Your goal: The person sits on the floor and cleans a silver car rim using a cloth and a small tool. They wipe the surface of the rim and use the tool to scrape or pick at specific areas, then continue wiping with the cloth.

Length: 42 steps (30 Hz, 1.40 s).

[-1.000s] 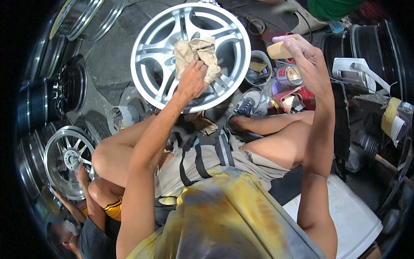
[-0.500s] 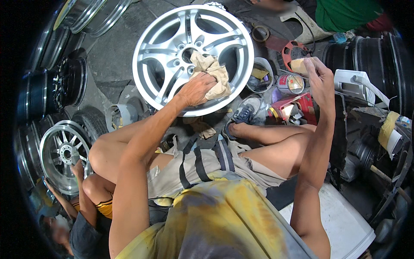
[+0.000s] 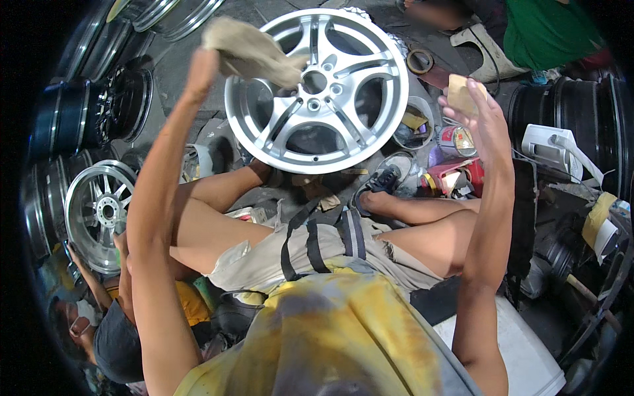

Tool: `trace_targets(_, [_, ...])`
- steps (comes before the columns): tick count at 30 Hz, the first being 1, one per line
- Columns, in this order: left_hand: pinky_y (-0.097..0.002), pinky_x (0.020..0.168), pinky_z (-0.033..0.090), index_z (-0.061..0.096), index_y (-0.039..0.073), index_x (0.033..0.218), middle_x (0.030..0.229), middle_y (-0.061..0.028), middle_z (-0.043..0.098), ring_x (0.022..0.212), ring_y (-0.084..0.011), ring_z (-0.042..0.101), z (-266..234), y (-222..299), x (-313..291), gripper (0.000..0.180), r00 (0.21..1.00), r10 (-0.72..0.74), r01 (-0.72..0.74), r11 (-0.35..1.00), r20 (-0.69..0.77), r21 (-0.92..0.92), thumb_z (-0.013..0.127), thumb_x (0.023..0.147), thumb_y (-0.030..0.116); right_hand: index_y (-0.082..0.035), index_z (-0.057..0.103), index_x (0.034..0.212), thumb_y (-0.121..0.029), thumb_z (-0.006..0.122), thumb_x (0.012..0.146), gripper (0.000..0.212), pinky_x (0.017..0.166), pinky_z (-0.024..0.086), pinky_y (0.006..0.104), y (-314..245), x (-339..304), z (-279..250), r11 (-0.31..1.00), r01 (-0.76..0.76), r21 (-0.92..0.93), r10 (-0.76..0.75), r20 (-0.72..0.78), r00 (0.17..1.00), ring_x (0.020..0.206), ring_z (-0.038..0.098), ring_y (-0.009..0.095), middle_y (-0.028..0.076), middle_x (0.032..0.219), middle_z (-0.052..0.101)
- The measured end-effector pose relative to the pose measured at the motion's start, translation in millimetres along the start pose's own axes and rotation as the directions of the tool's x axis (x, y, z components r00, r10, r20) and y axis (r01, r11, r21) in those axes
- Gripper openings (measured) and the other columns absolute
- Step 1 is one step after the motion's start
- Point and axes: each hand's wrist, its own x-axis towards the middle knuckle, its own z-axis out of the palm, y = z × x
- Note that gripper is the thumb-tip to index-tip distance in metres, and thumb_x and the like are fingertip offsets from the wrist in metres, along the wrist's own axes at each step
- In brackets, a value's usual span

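Dark grey floor [image 3: 177,69] — on it, a pale bucket [image 3: 430,112], tin [image 3: 457,140], red container [image 3: 473,171]

Room over wheel [image 3: 332,78], rag [image 3: 251,54] at left

"What's on the right?"
"Black rims [image 3: 568,109]; a red container [image 3: 473,171] and a bucket [image 3: 430,109] holding scraps [image 3: 413,121] stand nearer the middle."
"And the left?"
"Dark barrels [image 3: 63,115], plus a silver spoked wheel [image 3: 90,250] beside another person [image 3: 119,346]."

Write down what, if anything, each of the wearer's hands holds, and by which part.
Left hand: a loose beige fabric cloth, held by its left end. Right hand: a small tan block, material unclear, held around its lower right side.
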Motion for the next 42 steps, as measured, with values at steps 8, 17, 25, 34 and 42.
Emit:
trace_targets(8, [-0.0446, 0.095, 0.056, 0.059, 0.002, 0.13, 0.125, -0.0134, 0.066, 0.113, -0.024, 0.066, -81, 120, -1, 0.032, 0.904, -0.302, 0.036, 0.759, -0.302, -0.65, 0.054, 0.104, 0.019, 0.006, 0.059, 0.117, -0.021, 0.068, 0.099, 0.034, 0.085, 0.062, 0.0337, -15, 3, 54, 0.951, 0.262, -0.163, -0.233, 0.176, 0.956, 0.095, 0.074, 0.024, 0.018, 0.107, 0.072])
trace_targets(17, [-0.0445, 0.092, 0.054, 0.065, -0.012, 0.118, 0.115, -0.0219, 0.071, 0.106, -0.03, 0.069, -48, -21, -17, 0.036, 0.957, -0.292, 0.288, 0.943, 0.001, 0.166, 0.048, 0.096, 0.012, 0.002, 0.06, 0.112, -0.033, 0.069, 0.095, 0.04, 0.068, 0.056, 0.0363, 63, 61, 44, 0.713, 0.163, -0.683, -0.121, 0.109, 0.987, 0.075, 0.071, 0.019, 0.013, 0.09, 0.072])
trace_targets(25, [-0.0455, 0.077, 0.055, 0.067, -0.016, 0.112, 0.107, -0.0293, 0.072, 0.093, -0.0315, 0.072, 3, -78, -110, 0.049, 0.54, -0.723, 0.498, 0.688, 0.432, 0.528, 0.056, 0.094, 0.028, 0.0, 0.066, 0.107, -0.025, 0.063, 0.095, 0.027, 0.07, 0.049, 0.0281, 176, 58, 84, 0.889, -0.221, -0.4, 0.265, 0.059, 0.962, 0.079, 0.063, 0.014, 0.006, 0.094, 0.068])
trace_targets(34, [-0.0417, 0.087, 0.055, 0.07, -0.011, 0.114, 0.115, -0.0264, 0.072, 0.105, -0.0331, 0.072, 24, -50, -105, 0.049, 0.613, -0.764, 0.576, 0.607, 0.203, 0.547, 0.07, 0.082, 0.025, -0.006, 0.064, 0.101, -0.029, 0.051, 0.097, 0.027, 0.072, 0.045, 0.0336, 194, 33, 152, 0.939, -0.263, -0.223, 0.218, -0.208, 0.954, 0.082, 0.056, 0.016, 0.004, 0.089, 0.06])
trace_targets(42, [-0.0513, 0.099, 0.05, 0.066, 0.01, 0.129, 0.121, -0.0242, 0.07, 0.115, -0.0439, 0.065, -4, -45, 21, 0.048, 0.946, -0.317, 0.295, 0.764, -0.065, 0.574, 0.058, 0.087, 0.031, -0.003, 0.053, 0.108, -0.026, 0.051, 0.102, 0.024, 0.082, 0.05, 0.0369, 224, -48, 286, 0.944, -0.296, 0.146, 0.292, 0.05, 0.955, 0.097, 0.059, 0.019, 0.009, 0.102, 0.06])
